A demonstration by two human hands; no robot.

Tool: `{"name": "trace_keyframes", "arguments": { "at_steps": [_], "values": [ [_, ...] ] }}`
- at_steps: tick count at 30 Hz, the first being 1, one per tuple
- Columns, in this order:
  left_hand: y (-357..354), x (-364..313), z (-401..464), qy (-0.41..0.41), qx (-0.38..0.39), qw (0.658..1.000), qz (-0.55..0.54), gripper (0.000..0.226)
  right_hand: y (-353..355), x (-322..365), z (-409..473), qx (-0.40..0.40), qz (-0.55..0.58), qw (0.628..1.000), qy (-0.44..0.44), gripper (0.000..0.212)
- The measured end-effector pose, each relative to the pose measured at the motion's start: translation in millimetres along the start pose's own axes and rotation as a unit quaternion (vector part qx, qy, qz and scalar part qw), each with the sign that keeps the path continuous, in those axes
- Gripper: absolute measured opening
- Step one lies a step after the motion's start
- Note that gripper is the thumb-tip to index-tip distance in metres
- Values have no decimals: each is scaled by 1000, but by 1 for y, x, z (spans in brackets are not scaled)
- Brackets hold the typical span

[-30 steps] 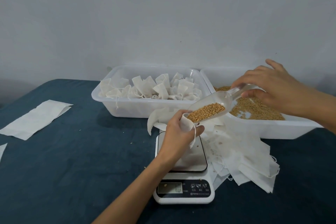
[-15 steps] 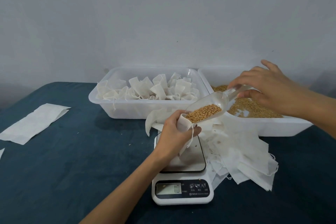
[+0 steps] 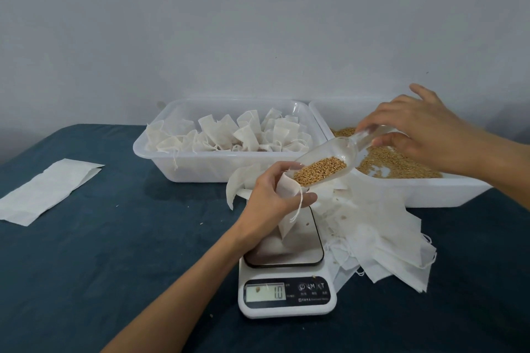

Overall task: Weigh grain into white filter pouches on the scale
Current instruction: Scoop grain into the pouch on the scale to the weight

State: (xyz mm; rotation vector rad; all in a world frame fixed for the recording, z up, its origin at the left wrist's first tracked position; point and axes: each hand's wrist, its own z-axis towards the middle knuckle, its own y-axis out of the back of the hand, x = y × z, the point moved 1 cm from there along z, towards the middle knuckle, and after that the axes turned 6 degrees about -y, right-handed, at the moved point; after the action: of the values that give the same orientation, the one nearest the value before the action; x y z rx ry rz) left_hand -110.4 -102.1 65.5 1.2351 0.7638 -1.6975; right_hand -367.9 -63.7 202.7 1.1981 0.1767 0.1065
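My left hand [image 3: 272,195] grips a white filter pouch [image 3: 286,218] by its open mouth; the pouch hangs down onto the platform of the white kitchen scale [image 3: 286,284], whose display reads 1.0. My right hand [image 3: 415,129] pinches the handle of a clear plastic scoop [image 3: 329,160]. The scoop is tilted down to the left with brown grain [image 3: 321,170] in it, and its lip touches the pouch mouth. Behind the scoop a white tub [image 3: 430,192] holds loose grain.
A second white tub [image 3: 200,169] at the back holds several tied pouches. Flat empty pouches [image 3: 387,243] lie in a heap to the right of the scale. Flat white pouches [image 3: 48,189] lie at the left on the dark blue tabletop [image 3: 114,252].
The scoop and both hands hold nearly the same pose. Most of the small shift in the view comes from my head moving.
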Motion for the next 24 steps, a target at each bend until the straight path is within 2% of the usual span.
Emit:
{"name": "trace_keyframes", "arguments": {
  "at_steps": [24],
  "values": [
    [5,-2,-3,-6,-8,1000,-16,52,1,7,4,-24,-9,999,19,27]
  ]
}}
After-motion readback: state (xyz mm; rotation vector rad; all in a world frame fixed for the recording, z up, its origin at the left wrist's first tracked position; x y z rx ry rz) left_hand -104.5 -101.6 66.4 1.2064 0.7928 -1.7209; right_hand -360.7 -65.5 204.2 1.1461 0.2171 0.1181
